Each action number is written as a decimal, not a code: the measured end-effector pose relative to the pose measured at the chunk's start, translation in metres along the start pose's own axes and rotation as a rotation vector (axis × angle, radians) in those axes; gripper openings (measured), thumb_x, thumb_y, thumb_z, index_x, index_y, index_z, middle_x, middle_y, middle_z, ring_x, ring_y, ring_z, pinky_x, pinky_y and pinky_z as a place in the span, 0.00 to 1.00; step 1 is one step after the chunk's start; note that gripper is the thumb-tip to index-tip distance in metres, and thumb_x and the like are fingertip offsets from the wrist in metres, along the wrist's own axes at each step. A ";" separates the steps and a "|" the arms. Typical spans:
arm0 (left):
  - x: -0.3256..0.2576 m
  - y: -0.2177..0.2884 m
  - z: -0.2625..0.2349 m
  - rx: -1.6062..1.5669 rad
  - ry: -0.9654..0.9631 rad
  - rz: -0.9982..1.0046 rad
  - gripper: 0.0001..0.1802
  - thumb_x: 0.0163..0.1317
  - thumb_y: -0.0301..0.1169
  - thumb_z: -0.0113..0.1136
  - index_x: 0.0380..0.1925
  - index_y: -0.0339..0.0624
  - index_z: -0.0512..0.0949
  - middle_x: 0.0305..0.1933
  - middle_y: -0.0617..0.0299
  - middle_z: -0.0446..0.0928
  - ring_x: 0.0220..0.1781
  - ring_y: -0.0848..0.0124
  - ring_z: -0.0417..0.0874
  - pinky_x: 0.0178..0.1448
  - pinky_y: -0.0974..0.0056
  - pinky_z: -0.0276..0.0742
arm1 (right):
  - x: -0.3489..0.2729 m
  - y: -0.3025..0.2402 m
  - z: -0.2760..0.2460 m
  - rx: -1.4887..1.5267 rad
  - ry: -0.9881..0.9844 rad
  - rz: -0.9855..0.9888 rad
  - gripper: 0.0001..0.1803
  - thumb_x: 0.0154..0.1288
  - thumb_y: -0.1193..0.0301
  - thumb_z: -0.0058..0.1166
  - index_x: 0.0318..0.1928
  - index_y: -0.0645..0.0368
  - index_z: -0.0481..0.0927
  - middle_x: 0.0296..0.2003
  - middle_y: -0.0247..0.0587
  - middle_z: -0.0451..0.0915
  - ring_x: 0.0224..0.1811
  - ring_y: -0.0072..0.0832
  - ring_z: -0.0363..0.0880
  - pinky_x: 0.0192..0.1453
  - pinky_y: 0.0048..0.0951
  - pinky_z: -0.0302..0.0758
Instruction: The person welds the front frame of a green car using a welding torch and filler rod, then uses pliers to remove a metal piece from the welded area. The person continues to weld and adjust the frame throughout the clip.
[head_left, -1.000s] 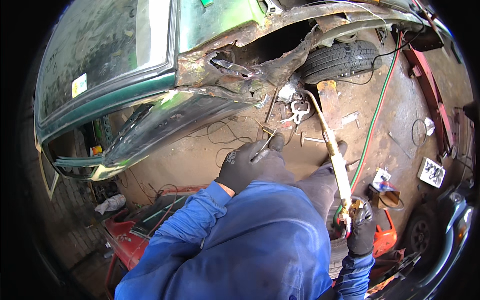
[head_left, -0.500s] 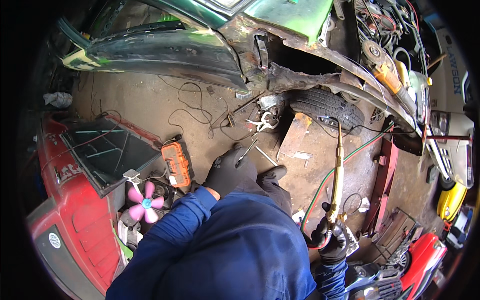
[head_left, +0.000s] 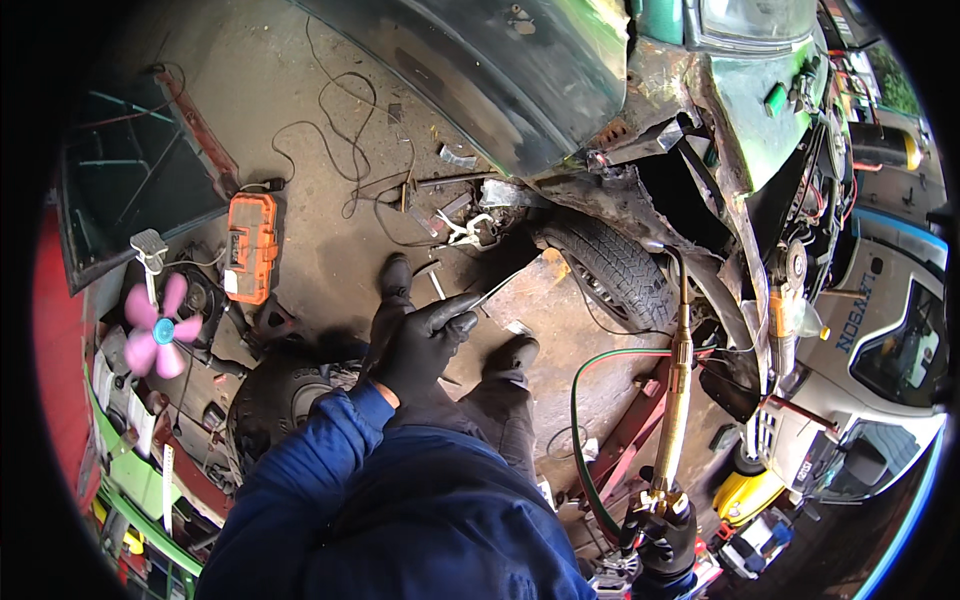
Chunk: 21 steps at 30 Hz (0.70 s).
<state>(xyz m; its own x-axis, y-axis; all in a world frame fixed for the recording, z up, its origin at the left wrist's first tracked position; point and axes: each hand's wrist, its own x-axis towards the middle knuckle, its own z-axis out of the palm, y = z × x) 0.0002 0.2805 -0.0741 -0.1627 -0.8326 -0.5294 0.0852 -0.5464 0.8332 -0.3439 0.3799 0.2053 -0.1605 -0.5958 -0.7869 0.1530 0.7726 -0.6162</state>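
Note:
Gloved in black, my left hand (head_left: 420, 350) is closed around a thin metal rod (head_left: 492, 296), whose tip points up and right. My right hand (head_left: 662, 535), also in a dark glove, grips the valve end of a long brass gas torch (head_left: 678, 400). The torch stands up in view with its bent tip close to a rusty, torn car fender (head_left: 610, 205); no flame can be made out. A green and red hose pair (head_left: 576, 415) curves beside the torch. Under the fender a black tyre (head_left: 635, 280) leans.
An orange tool case (head_left: 252, 250) and a pink-bladed fan (head_left: 162, 325) are at left. Cables, white locking pliers (head_left: 465, 230) and a hammer (head_left: 434, 280) lie on the floor. An angle grinder (head_left: 785, 315) rests on the car. A red beam (head_left: 630, 425) and white vehicle (head_left: 880, 350) stand right.
The view has swung to the right, showing more of the torn fender and white vehicle. Both hands keep hold of the rod and torch; the rod now points more to the right.

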 end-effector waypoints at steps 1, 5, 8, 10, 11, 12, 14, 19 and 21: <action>0.000 -0.005 0.009 -0.014 0.069 0.114 0.22 0.84 0.32 0.63 0.72 0.35 0.81 0.59 0.57 0.91 0.58 0.73 0.90 0.61 0.67 0.86 | 0.003 -0.008 -0.003 -0.113 0.107 -0.021 0.35 0.69 0.70 0.76 0.70 0.76 0.75 0.38 0.46 0.88 0.31 0.33 0.90 0.30 0.32 0.87; -0.003 -0.026 0.051 -0.079 0.200 0.099 0.21 0.85 0.32 0.62 0.71 0.34 0.81 0.62 0.57 0.90 0.58 0.75 0.88 0.62 0.67 0.84 | 0.020 -0.054 -0.039 -0.510 0.033 -0.019 0.33 0.66 0.83 0.69 0.72 0.69 0.76 0.37 0.42 0.89 0.29 0.26 0.88 0.31 0.28 0.84; -0.002 -0.045 0.095 -0.209 0.317 0.141 0.21 0.86 0.34 0.60 0.71 0.35 0.81 0.58 0.58 0.90 0.55 0.77 0.87 0.60 0.68 0.83 | 0.030 -0.081 -0.068 -0.961 0.015 -0.169 0.28 0.68 0.83 0.69 0.68 0.67 0.80 0.30 0.39 0.88 0.25 0.22 0.86 0.27 0.28 0.81; -0.001 -0.053 0.121 -0.336 0.376 0.162 0.20 0.87 0.34 0.59 0.71 0.37 0.81 0.51 0.61 0.88 0.47 0.80 0.83 0.53 0.70 0.81 | 0.028 -0.098 -0.076 -1.031 0.119 -0.077 0.23 0.72 0.81 0.67 0.66 0.67 0.81 0.31 0.39 0.89 0.24 0.20 0.85 0.25 0.27 0.79; -0.002 -0.057 0.133 -0.419 0.391 0.149 0.20 0.88 0.35 0.58 0.71 0.39 0.80 0.47 0.63 0.86 0.42 0.81 0.80 0.47 0.70 0.79 | 0.028 -0.104 -0.077 -1.046 0.115 -0.118 0.24 0.73 0.81 0.66 0.67 0.67 0.81 0.31 0.39 0.89 0.24 0.20 0.85 0.25 0.27 0.79; -0.003 -0.059 0.143 -0.538 0.373 0.098 0.20 0.88 0.35 0.56 0.72 0.41 0.79 0.40 0.66 0.81 0.34 0.83 0.74 0.39 0.72 0.75 | 0.027 -0.109 -0.076 -1.080 0.108 -0.149 0.24 0.73 0.81 0.64 0.67 0.68 0.80 0.31 0.39 0.89 0.24 0.20 0.85 0.24 0.27 0.79; 0.002 -0.057 0.161 -0.707 0.382 0.147 0.21 0.89 0.34 0.53 0.76 0.42 0.76 0.39 0.66 0.80 0.31 0.84 0.72 0.38 0.72 0.75 | 0.027 -0.125 -0.068 -1.198 0.082 -0.171 0.30 0.73 0.83 0.58 0.75 0.65 0.77 0.33 0.39 0.89 0.23 0.19 0.84 0.25 0.27 0.79; 0.030 -0.047 0.162 -0.716 0.303 0.178 0.22 0.88 0.38 0.55 0.74 0.42 0.77 0.43 0.63 0.83 0.29 0.83 0.76 0.34 0.73 0.72 | 0.033 -0.148 -0.049 -1.055 0.044 -0.251 0.43 0.62 0.88 0.58 0.80 0.61 0.73 0.37 0.42 0.90 0.24 0.20 0.84 0.25 0.25 0.81; 0.044 -0.042 0.160 -0.748 0.264 0.214 0.22 0.88 0.37 0.56 0.73 0.41 0.77 0.42 0.63 0.84 0.28 0.83 0.76 0.33 0.73 0.73 | 0.039 -0.153 -0.046 -0.879 0.024 -0.258 0.50 0.53 0.90 0.58 0.82 0.62 0.70 0.37 0.45 0.90 0.25 0.21 0.85 0.25 0.24 0.81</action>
<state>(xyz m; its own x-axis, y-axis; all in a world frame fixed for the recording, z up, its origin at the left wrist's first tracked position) -0.1675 0.2808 -0.1069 0.1606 -0.8685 -0.4690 0.7363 -0.2110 0.6429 -0.4184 0.2485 0.2700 -0.1083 -0.7762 -0.6211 -0.6858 0.5106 -0.5186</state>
